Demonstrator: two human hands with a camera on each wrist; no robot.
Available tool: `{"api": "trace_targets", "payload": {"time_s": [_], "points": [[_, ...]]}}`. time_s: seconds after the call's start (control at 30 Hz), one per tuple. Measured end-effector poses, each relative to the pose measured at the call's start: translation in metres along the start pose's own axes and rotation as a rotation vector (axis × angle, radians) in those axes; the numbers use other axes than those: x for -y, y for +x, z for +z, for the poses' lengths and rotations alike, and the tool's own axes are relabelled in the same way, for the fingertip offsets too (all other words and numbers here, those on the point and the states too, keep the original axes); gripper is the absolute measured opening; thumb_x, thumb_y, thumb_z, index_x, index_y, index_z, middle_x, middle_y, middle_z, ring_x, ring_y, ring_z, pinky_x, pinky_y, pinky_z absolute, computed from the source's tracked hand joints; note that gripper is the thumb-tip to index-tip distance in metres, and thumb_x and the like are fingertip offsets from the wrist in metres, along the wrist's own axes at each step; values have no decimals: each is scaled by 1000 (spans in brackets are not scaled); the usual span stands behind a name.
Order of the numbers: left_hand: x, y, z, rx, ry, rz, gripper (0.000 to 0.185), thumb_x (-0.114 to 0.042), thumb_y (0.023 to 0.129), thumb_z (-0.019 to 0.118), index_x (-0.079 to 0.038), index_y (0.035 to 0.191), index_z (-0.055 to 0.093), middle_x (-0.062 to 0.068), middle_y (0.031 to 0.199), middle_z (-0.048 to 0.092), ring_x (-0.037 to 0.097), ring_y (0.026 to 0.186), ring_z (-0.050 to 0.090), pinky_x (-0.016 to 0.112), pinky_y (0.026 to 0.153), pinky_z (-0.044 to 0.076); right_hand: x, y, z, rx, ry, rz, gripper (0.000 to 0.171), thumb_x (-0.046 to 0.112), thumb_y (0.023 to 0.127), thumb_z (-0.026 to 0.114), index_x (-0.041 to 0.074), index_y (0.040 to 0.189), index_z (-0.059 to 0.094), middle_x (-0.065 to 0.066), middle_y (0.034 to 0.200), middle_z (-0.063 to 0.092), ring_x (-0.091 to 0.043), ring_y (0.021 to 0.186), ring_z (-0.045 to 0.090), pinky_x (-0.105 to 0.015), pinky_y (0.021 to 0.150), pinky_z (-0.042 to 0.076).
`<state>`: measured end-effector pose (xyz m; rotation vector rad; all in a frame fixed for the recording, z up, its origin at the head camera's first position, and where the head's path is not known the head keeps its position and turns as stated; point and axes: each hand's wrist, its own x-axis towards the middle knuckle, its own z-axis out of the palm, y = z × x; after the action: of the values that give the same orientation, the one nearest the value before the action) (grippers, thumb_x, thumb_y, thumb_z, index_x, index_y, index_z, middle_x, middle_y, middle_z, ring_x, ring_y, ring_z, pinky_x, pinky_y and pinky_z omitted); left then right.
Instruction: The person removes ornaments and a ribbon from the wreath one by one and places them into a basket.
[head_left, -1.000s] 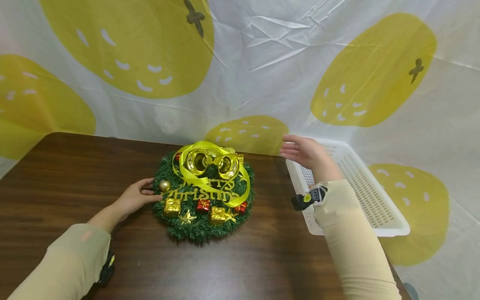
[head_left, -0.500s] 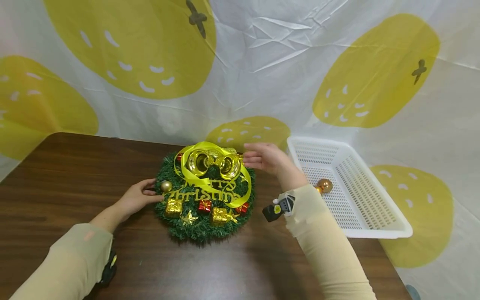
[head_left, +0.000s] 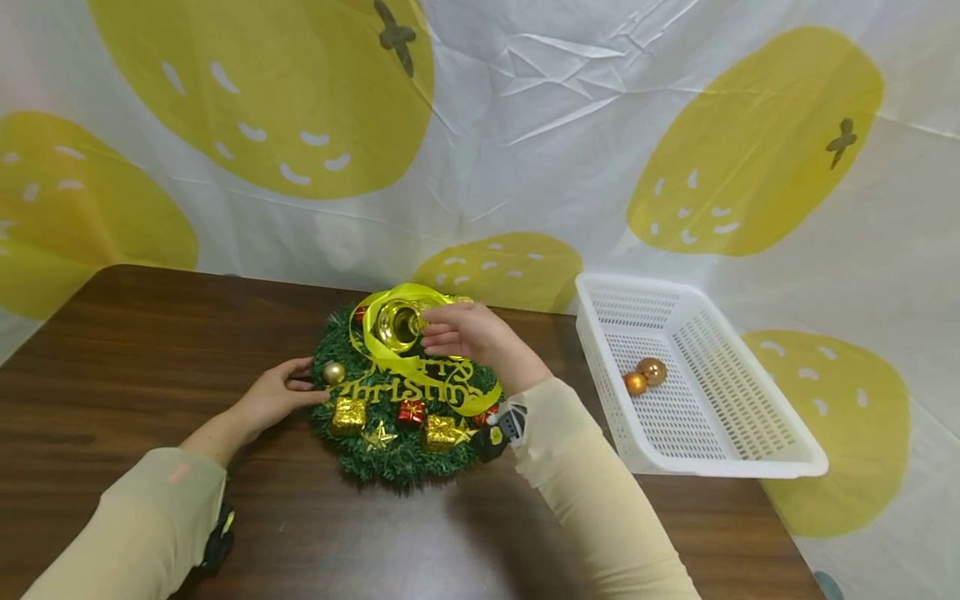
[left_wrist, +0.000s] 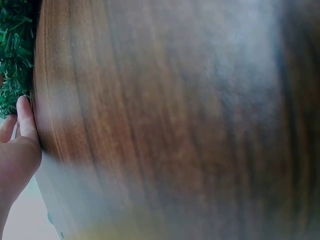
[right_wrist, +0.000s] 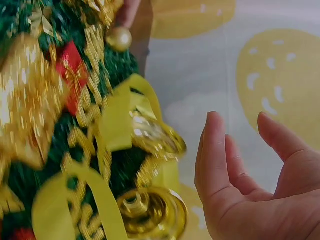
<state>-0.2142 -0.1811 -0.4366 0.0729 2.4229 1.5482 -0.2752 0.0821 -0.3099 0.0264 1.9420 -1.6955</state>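
The Christmas wreath (head_left: 408, 387) lies flat on the dark wooden table (head_left: 150, 350), gold bells and a yellow ribbon (head_left: 390, 350) at its far edge. The right hand (head_left: 465, 333) hovers over the right-hand gold bell (right_wrist: 152, 212) — fingers relaxed and slightly spread, gripping nothing, as the wrist view shows. The other gold bell (head_left: 396, 323) shows just left of it. The left hand (head_left: 273, 393) rests on the table against the wreath's left rim, straight fingertips touching the greenery beside a small gold bauble (head_left: 333, 372). To the right, well apart from the wreath, a white plastic basket (head_left: 750, 450) holds two orange-gold baubles (head_left: 643, 377), touching each other.
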Motion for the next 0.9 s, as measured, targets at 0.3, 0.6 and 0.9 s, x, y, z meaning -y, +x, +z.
{"api": "trace_targets", "payload": {"time_s": [0.3,0.6,0.9], "points": [[1,1,-1,-2,-1,-6,84,-28,90,62,6,148,12,34,146,23,44,127,38,54,102,38,-11,18,32,53,0,31,52,14,93,58,-2,139,40,-25,135,49,-35,114,58,-39,98,48],[2,1,-2,-19,1,-11,84,-29,89,63,7,147,14,34,144,26,44,126,40,53,100,40,-23,31,56,64,-30,47,52,16,91,61,-2,137,44,-26,128,54,-36,113,59,-34,87,54],[0,2,-2,-23,-11,7,81,-26,89,63,8,146,16,33,143,29,43,124,42,49,98,43,-33,39,76,85,-57,50,57,15,90,63,-2,139,40,-28,126,56,-37,112,59,-40,92,51]]}}
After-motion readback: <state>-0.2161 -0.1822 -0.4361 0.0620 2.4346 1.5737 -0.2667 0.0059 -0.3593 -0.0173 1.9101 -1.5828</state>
